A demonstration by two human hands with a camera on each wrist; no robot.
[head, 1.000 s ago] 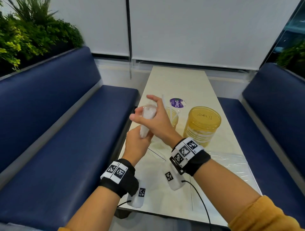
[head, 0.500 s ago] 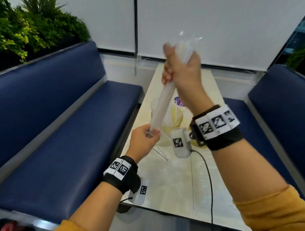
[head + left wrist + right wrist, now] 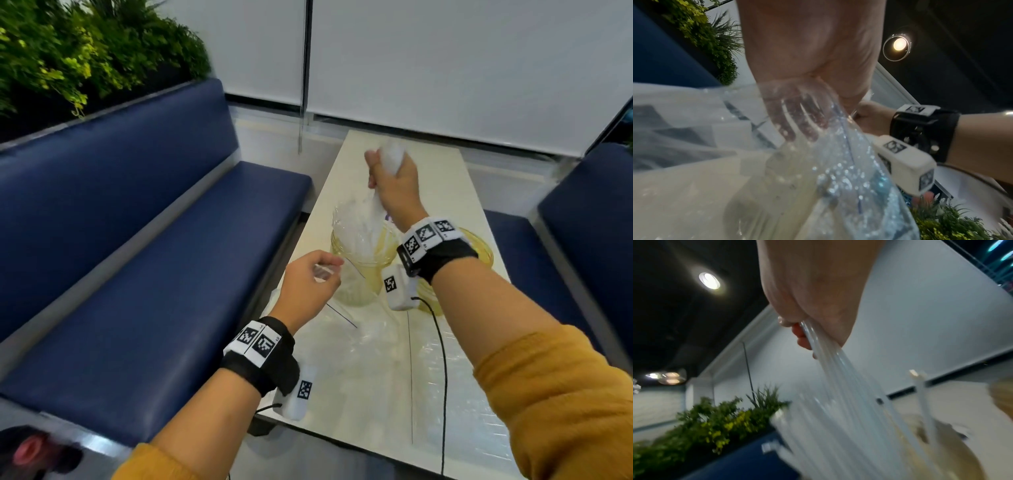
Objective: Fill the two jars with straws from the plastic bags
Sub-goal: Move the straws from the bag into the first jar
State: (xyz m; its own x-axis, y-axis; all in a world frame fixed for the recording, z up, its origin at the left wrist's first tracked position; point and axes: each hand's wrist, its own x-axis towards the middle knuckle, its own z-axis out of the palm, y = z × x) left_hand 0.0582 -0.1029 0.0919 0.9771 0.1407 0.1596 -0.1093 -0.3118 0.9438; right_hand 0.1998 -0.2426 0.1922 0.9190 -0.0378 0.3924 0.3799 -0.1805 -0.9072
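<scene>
Straws (image 3: 363, 219) hang in a translucent bundle from your right hand (image 3: 394, 186), fanning downward with their lower ends inside the near jar (image 3: 359, 274), an amber-tinted one standing on the table (image 3: 442, 192). In the right wrist view the bundle (image 3: 830, 369) comes out from under your closed fist, fingers (image 3: 800, 337) wrapped tight round its upper end, and spreads apart below; motion blur hides where each straw ends. Your left hand (image 3: 310, 284) sits lower and nearer to you, just left of that jar, its fingers curled round a crumpled clear plastic bag (image 3: 322, 272). The left wrist view shows the bag (image 3: 818, 146) draped over your fingers and trailing down in front of the lens. A second amber jar (image 3: 479, 246) stands to the right of the first, mostly covered by your right wrist and its band. More clear plastic (image 3: 455, 370) lies flat on the tabletop close to you. Blue benches (image 3: 144, 260) flank the table on both sides, with green plants (image 3: 85, 51) behind the left one.
</scene>
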